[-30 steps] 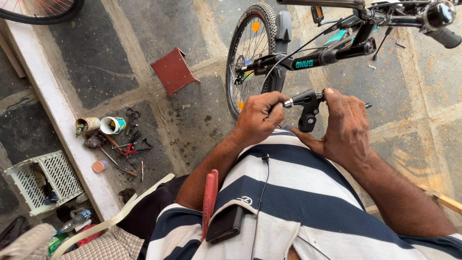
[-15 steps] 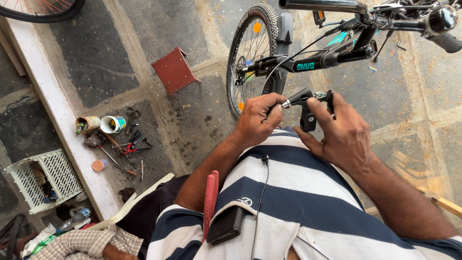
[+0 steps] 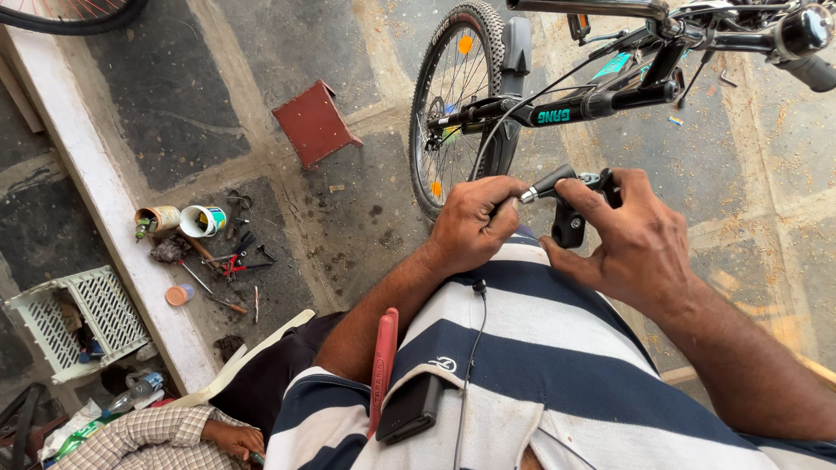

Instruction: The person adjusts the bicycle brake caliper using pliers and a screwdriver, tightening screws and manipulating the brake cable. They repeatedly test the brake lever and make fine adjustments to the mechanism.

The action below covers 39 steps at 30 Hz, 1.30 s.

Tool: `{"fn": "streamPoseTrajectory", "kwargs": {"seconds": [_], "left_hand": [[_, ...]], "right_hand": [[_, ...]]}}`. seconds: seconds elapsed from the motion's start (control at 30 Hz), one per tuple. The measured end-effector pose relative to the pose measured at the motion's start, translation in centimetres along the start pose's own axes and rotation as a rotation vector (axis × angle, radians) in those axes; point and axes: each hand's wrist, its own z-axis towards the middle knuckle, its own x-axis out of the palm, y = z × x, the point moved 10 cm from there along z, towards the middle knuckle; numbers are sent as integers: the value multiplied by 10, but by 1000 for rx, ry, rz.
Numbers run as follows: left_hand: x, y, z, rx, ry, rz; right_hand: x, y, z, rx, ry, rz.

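We grip a black brake lever [image 3: 570,204] in front of our striped shirt [image 3: 540,365], left hand [image 3: 475,222] closed on its silver-tipped end, right hand [image 3: 631,239] closed round its clamp, bicycle [image 3: 540,96] at 12 o'clock, scattered tools [image 3: 226,261] on the floor at 9 o'clock.

Navy-and-white striped shirt [image 3: 540,374], bare forearms.

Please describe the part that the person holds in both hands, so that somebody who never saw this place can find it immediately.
Begin at the bicycle standing on the stone floor, then look just below its frame, above the striped shirt. There the left hand and right hand hold a black brake lever. Unlike the tools lying on the floor, it is held in the air.
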Motion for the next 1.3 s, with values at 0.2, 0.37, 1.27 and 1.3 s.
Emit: {"fn": "streamPoseTrajectory", "kwargs": {"seconds": [0.2, 0.37, 1.27, 1.3], "left_hand": [[1, 0, 0, -11, 9, 13], [4, 9, -2, -78, 35, -56], [20, 59, -13, -369, 16, -498], [20, 59, -14, -369, 15, -528]], "right_hand": [[-3, 1, -1, 4, -1, -42], [0, -1, 3, -30, -5, -52], [5, -3, 0, -111, -146, 86], [5, -4, -3, -104, -142, 98]]}}
